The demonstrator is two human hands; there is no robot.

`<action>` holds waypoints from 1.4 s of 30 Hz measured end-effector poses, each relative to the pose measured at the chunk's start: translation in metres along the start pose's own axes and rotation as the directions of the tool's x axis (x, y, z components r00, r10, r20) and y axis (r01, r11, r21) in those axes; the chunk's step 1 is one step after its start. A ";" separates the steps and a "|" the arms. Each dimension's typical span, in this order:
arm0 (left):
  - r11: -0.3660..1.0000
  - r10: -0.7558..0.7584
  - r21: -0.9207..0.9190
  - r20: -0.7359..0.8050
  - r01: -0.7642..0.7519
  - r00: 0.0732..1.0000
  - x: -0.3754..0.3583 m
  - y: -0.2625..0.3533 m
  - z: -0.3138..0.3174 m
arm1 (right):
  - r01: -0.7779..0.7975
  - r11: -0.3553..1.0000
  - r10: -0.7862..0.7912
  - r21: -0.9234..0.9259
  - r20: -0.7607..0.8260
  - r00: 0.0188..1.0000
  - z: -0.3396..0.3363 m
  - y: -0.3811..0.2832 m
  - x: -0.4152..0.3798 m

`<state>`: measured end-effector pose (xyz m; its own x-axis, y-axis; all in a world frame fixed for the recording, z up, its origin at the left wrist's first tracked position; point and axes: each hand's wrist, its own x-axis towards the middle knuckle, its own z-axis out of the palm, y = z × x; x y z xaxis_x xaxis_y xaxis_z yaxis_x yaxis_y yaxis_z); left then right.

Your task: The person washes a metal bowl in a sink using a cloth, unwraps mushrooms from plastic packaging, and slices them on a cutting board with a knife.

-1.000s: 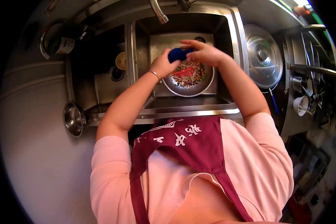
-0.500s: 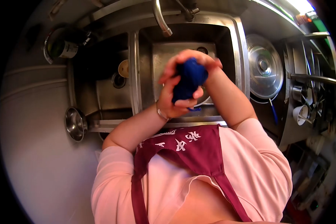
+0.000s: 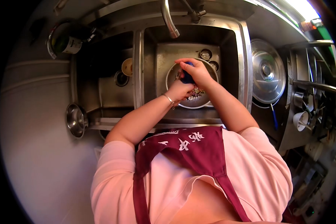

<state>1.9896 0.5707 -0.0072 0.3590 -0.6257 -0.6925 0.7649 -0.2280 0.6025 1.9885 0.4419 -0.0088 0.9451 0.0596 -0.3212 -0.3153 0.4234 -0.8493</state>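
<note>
A dark blue cloth (image 3: 187, 77) is bunched up between my two hands, over a round metal bowl (image 3: 168, 76) standing in the right sink basin. My left hand (image 3: 180, 90) is closed around its lower end, nearer my body. Farther from me, my right hand (image 3: 198, 72) wraps the upper end, the thumb lying along it. Small mixed scraps (image 3: 193, 95) show in the bowl under my hands. Most of the cloth is covered by my fingers.
A curved faucet (image 3: 170, 22) hangs over the sink. Two drain fittings (image 3: 205, 54) lie behind the bowl. A divider (image 3: 138, 67) separates the left basin, which holds a tan bowl (image 3: 127, 67). A lidded pan (image 3: 267, 71) stands right; a steel bowl (image 3: 76, 120) sits left.
My hands have come down closer to the bowl, and the cloth is squeezed smaller between them. The bowl and its scraps show more now. The view has shifted slightly.
</note>
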 end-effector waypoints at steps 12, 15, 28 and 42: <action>0.387 0.559 0.921 -0.201 -0.039 0.805 0.072 -0.032 -0.027 | 0.047 0.939 -0.242 -0.341 -0.556 0.795 -0.032 0.076 0.037; 0.378 0.528 0.926 -0.225 0.010 0.819 0.054 -0.019 -0.025 | 0.064 0.974 -0.167 -0.219 -0.493 0.854 -0.037 0.072 0.029; 0.189 0.733 0.881 0.167 -0.433 0.660 -0.073 -0.014 -0.037 | -0.248 0.964 0.260 0.093 -0.152 0.954 -0.027 0.031 -0.039; 0.430 -0.279 -0.149 -0.960 -0.890 0.025 -0.314 -0.132 -0.318 | -0.140 0.987 0.133 -0.079 -0.088 0.987 -0.006 0.011 -0.062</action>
<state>1.9466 1.0348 0.0047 0.3088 0.7639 -0.5667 0.0890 0.5700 0.8168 1.9258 0.4377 -0.0006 0.8838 0.0359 -0.4666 -0.4500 0.3382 -0.8265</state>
